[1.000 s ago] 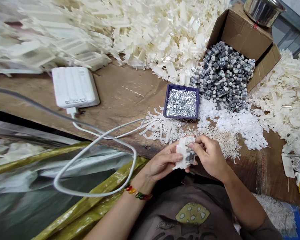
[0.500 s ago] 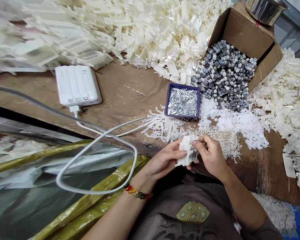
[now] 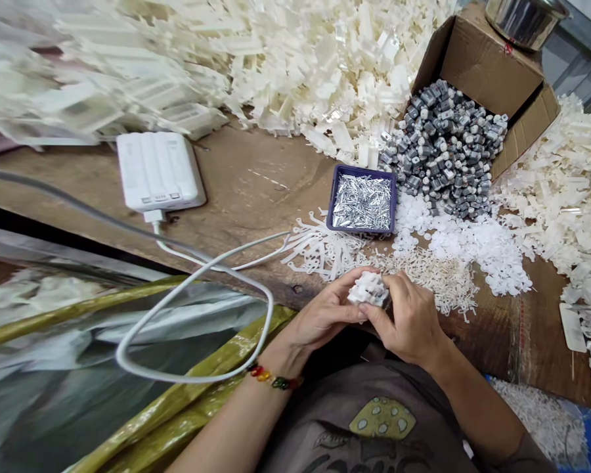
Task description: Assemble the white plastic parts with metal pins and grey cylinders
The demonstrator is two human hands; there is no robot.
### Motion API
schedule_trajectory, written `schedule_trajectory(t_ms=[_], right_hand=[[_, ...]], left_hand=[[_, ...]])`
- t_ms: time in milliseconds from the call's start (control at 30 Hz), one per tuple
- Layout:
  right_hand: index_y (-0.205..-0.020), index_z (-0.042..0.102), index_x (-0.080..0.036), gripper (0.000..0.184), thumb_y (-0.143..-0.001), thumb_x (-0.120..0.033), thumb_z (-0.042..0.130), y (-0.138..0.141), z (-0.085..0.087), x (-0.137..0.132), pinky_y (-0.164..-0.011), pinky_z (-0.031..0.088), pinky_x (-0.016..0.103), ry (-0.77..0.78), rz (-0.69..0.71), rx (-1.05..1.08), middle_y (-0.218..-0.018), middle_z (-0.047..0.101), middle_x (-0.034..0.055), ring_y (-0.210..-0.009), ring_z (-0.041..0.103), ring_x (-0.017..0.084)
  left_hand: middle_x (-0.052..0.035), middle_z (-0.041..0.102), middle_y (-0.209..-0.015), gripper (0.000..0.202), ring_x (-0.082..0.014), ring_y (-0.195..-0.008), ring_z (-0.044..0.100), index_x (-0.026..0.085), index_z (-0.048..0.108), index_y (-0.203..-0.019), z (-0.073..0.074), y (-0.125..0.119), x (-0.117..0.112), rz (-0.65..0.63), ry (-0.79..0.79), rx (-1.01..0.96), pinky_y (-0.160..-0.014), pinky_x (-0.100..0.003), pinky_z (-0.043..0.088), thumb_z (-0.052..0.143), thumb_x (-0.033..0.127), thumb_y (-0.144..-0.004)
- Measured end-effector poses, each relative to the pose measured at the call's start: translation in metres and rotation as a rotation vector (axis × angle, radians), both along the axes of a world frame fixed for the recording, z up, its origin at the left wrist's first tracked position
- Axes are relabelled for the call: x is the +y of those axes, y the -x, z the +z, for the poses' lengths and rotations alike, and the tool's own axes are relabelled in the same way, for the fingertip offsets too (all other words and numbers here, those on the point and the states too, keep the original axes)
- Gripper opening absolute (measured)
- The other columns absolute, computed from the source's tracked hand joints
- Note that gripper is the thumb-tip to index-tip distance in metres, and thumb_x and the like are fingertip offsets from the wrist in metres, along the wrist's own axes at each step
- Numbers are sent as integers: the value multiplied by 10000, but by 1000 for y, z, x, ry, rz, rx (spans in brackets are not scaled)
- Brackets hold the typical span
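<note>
Between my two hands is a small white plastic assembly [image 3: 368, 290] with a knobbly surface, held above the table's front edge. My left hand [image 3: 328, 309] grips it from the left, fingers behind and thumb below. From the right, my right hand [image 3: 410, 318] closes on it with thumb and fingers; its far side is hidden. Just beyond lie long white plastic strips [image 3: 322, 246] and a heap of tiny beige-white parts [image 3: 440, 279]. A purple tray [image 3: 363, 229] of thin metal pins stands behind the strips.
Small grey motors [image 3: 448, 148] spill from a tipped cardboard box [image 3: 492, 62]. White discs [image 3: 477, 243] lie before it. Cream plastic parts [image 3: 295, 66] are heaped along the back. A white power bank [image 3: 160, 169] with a looping cable [image 3: 197, 379] sits left. A steel pot [image 3: 525, 23] rests on the box.
The white assembly has been turned in my hands, so its knobbly face now shows. My right hand has shifted left, its thumb now at the assembly's lower edge.
</note>
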State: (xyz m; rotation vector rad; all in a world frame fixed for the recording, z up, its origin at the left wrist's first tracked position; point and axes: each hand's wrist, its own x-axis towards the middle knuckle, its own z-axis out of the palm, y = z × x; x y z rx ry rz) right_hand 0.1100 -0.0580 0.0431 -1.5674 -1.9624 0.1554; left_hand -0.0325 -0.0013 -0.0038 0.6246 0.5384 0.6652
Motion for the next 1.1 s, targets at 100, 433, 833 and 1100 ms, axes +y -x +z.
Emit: schedule_trajectory(t_ms=[100, 433, 833, 1100], right_hand=[[-979, 493, -122, 306, -905, -386, 356, 0, 1, 0, -623, 443, 295, -31, 18, -23, -814, 591, 93, -730, 567, 197], [-893, 500, -163, 256, -851, -415, 485, -3, 3, 1, -609, 427, 249, 140, 55, 216, -770, 571, 34, -682, 549, 148], [-828, 544, -184, 216, -912, -319, 398, -16, 1, 5, -606, 417, 217, 171, 148, 373, -738, 603, 28, -663, 559, 120], [-805, 547, -178, 198, -882, -331, 448, -18, -6, 2, -584, 404, 231, 220, 50, 424, -684, 583, 15, -615, 545, 124]], left_hand=[[13, 655, -768, 509, -119, -674, 573, 222, 657, -982, -2, 1, 1, 12, -36, -3, -602, -168, 439, 785, 77, -511], [7, 658, -797, 486, -118, -677, 574, 236, 672, -977, -2, 8, 2, -30, -83, 56, -605, -168, 452, 798, 115, -524], [-17, 662, -766, 540, -139, -680, 591, 200, 673, -1016, -2, 5, 1, -70, -15, 9, -610, -190, 477, 788, 76, -503], [-9, 673, -843, 591, -148, -682, 606, 223, 628, -1094, 2, 0, -2, -76, -11, 33, -626, -236, 498, 769, 97, -535]])
